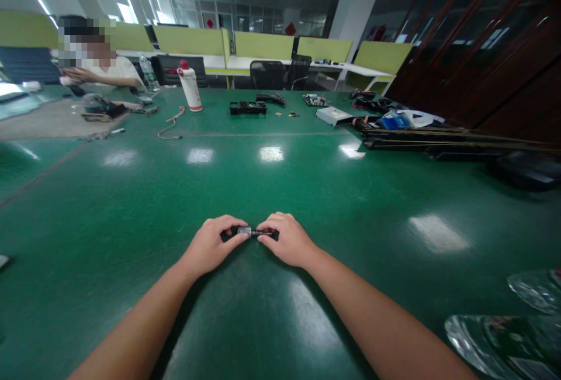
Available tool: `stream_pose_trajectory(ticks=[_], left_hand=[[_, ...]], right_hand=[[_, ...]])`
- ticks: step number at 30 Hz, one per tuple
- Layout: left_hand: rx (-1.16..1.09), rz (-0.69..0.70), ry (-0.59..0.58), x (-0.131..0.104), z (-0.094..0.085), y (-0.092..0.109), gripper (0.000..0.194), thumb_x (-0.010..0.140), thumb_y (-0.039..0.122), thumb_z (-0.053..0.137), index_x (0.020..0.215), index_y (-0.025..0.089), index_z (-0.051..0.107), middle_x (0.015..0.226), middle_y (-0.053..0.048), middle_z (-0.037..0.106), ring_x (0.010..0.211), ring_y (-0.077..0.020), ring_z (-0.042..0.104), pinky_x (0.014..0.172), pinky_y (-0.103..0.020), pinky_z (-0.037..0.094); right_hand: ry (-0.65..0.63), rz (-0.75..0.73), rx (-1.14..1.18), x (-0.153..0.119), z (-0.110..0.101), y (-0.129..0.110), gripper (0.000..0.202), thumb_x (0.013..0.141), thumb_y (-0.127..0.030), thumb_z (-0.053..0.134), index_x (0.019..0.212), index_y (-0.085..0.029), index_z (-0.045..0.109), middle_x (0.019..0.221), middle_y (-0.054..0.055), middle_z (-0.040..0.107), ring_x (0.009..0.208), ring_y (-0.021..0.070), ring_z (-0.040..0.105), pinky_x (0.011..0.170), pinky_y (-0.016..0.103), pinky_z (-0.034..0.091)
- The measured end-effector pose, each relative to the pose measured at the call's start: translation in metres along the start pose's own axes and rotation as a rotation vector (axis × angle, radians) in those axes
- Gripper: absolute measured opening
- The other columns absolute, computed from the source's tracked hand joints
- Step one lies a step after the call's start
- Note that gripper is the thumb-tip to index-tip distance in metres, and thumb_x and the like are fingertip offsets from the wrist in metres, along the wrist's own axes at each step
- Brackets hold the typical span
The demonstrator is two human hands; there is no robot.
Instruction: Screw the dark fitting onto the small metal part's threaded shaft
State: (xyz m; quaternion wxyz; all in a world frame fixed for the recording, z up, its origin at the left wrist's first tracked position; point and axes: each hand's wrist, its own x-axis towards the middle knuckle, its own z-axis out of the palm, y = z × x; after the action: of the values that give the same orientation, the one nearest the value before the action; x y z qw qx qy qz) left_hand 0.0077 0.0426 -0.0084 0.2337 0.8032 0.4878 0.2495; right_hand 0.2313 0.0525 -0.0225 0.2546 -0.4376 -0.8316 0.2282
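On the green table, two hands, left hand and right hand, both pinching one small dark part

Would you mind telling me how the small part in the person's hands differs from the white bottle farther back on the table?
The small part is dark with a silvery middle and lies flat; the white bottle has a red cap and stands upright. The left hand and right hand pinch the part; the bottle stands untouched. Both rest on the green table.

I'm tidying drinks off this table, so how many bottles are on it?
2. A white bottle with a red cap stands at the far side of the green table; a clear bottle stands left of it, by the seated person. Clutter may hide others.
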Motion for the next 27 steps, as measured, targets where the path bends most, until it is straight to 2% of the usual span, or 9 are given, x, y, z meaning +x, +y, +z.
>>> stream_pose_trajectory(ticks=[4, 8, 18, 27], left_hand=[[0.046, -0.037, -0.001, -0.0001, 0.0005, 0.0001, 0.024, 0.086, 0.039, 0.066, 0.104, 0.024, 0.071, 0.089, -0.002, 0.072, 0.078, -0.0183, 0.062, 0.072, -0.029, 0.045], [0.062, 0.013, -0.025, -0.0006, -0.0004, 0.0021, 0.026, 0.082, 0.033, 0.071, 0.107, 0.025, 0.069, 0.098, -0.001, 0.071, 0.082, -0.0186, 0.062, 0.076, -0.030, 0.045], [0.050, 0.024, -0.021, 0.0000, 0.0004, 0.0046, 0.020, 0.084, 0.032, 0.069, 0.103, 0.023, 0.069, 0.097, -0.002, 0.070, 0.081, -0.0178, 0.061, 0.074, -0.029, 0.045], [0.058, 0.005, -0.030, 0.0005, -0.0001, 0.0059, 0.020, 0.085, 0.031, 0.067, 0.103, 0.023, 0.069, 0.096, -0.002, 0.069, 0.080, -0.0173, 0.060, 0.074, -0.029, 0.044]], right_hand=[[0.013, -0.011, 0.001, -0.0004, 0.0006, -0.0001, 0.010, 0.083, -0.023, 0.071, 0.094, -0.022, 0.071, 0.086, 0.001, 0.069, 0.086, 0.0170, 0.058, 0.081, 0.033, 0.037], [0.010, -0.010, -0.002, -0.0011, 0.0002, -0.0012, 0.013, 0.080, -0.024, 0.074, 0.093, -0.022, 0.071, 0.087, 0.001, 0.069, 0.086, 0.0174, 0.058, 0.081, 0.033, 0.036], [0.007, -0.031, -0.002, -0.0008, 0.0013, 0.0001, 0.018, 0.080, -0.025, 0.075, 0.098, -0.024, 0.071, 0.092, 0.001, 0.070, 0.090, 0.0181, 0.058, 0.083, 0.033, 0.035], [0.028, -0.006, 0.016, -0.0003, 0.0018, -0.0006, 0.013, 0.079, -0.025, 0.076, 0.090, -0.021, 0.070, 0.086, 0.001, 0.069, 0.086, 0.0171, 0.058, 0.081, 0.032, 0.036]])
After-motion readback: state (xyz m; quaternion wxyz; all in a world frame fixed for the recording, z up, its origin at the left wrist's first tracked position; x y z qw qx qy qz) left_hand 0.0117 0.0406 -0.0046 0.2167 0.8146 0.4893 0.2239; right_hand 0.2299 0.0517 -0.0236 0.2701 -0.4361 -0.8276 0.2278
